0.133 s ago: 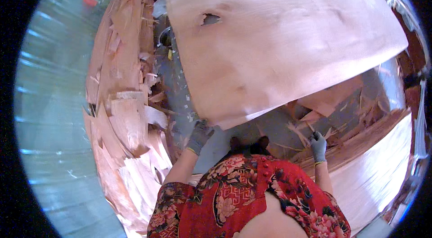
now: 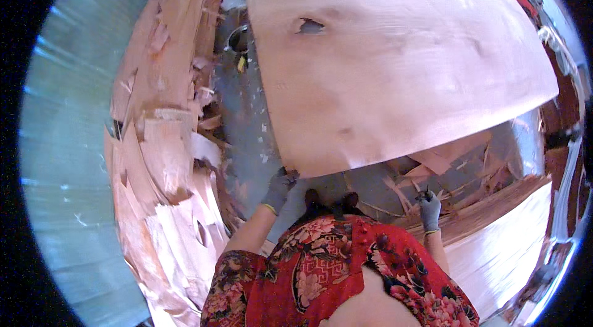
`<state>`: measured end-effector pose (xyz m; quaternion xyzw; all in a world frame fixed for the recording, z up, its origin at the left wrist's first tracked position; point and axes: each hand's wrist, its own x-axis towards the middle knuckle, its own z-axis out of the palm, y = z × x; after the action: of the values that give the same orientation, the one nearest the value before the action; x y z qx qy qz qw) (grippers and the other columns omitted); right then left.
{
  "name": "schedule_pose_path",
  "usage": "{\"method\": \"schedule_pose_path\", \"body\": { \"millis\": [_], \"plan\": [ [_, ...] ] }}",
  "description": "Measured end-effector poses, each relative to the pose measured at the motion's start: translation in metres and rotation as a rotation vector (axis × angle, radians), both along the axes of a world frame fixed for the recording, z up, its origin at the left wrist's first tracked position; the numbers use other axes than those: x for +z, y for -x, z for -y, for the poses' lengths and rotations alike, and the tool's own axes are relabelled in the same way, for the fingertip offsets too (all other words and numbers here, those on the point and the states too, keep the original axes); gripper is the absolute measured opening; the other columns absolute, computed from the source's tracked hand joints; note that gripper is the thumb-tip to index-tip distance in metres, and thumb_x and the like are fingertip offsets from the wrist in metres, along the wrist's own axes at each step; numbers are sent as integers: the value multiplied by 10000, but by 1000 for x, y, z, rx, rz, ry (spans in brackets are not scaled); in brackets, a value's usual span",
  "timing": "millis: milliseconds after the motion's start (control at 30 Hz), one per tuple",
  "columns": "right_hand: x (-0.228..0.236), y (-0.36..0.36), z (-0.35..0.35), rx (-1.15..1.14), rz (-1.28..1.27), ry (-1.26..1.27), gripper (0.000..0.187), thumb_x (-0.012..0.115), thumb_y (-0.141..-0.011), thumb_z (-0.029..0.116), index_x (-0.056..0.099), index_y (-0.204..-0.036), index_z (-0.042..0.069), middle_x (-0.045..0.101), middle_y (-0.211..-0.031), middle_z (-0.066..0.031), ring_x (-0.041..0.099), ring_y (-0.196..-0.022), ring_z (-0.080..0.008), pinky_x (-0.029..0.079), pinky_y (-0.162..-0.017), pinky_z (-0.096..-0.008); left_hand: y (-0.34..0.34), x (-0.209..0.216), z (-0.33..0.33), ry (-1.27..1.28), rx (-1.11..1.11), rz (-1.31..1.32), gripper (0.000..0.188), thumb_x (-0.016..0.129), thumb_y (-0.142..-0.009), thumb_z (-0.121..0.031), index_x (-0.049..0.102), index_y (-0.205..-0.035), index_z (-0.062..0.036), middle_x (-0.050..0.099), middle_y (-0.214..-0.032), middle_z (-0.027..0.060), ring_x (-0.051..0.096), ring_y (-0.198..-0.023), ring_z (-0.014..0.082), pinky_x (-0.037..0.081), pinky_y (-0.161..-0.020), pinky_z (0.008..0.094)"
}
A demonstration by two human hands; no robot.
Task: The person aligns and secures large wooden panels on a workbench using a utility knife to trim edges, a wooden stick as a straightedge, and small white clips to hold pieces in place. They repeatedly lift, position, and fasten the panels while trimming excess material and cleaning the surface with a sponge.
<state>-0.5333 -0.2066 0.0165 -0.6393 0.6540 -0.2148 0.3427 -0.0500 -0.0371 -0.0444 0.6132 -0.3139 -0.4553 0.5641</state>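
Observation:
A large, pale sheet of wood veneer (image 2: pixel 395 86) spreads out in front of me, with a small ragged hole at its far left part. My left hand (image 2: pixel 280 192), in a grey glove, is closed on the sheet's near left corner. To the right, apart from the sheet, my right hand (image 2: pixel 430 211) is also gloved and has its fingers curled. Something small and dark shows at its fingertips, too small to name. Below it, a stack of veneer (image 2: pixel 500 240) lies at my right side.
Torn veneer strips (image 2: pixel 167 154) are heaped along the left, beside a greenish translucent surface (image 2: pixel 74 141). Broken scraps (image 2: pixel 441 157) lie on the grey floor (image 2: pixel 244 117) under the sheet's near edge. A yellow item (image 2: pixel 241 64) sits near the sheet's left edge.
The view has shifted slightly. Against my body, the left hand and the sheet's corner sit a little farther right. Both hands keep much the same pose.

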Motion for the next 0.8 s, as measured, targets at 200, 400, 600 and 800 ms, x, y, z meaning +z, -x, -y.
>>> {"method": "schedule_pose_path", "body": {
  "millis": [200,400,600,800],
  "plan": [
    [72,-29,17,67,236,-34,158,547,-808,29,630,-934,-20,639,-823,-49,574,-726,-130,464,-682,-258,61,6,-22,-315,-69,48,273,561,-845,-201,576,-1045,-16,594,-1024,96,550,-918,243,441,-815,347],
    [106,-111,74,108,364,-205,275,505,-887,218,613,-1040,18,661,-766,-92,383,-400,-47,299,-394,-187,77,-6,4,-508,-88,562,396,510,-809,-288,567,-1117,-45,563,-1118,213,527,-1030,352,401,-881,413],
    [27,-208,181,583,386,-189,164,492,-879,131,529,-742,49,414,-592,35,404,-531,-86,351,-484,-225,88,-93,-110,-717,160,1016,524,541,-819,-314,426,-1267,-68,500,-1228,191,509,-1078,331,379,-925,395],
    [80,-285,151,334,396,-219,305,528,-869,264,597,-1051,30,629,-758,-104,361,-376,-71,270,-336,-204,110,-83,-300,-1001,723,171,495,550,-823,-344,495,-1217,-49,532,-1192,197,540,-1033,353,413,-893,381]
  ]
}}
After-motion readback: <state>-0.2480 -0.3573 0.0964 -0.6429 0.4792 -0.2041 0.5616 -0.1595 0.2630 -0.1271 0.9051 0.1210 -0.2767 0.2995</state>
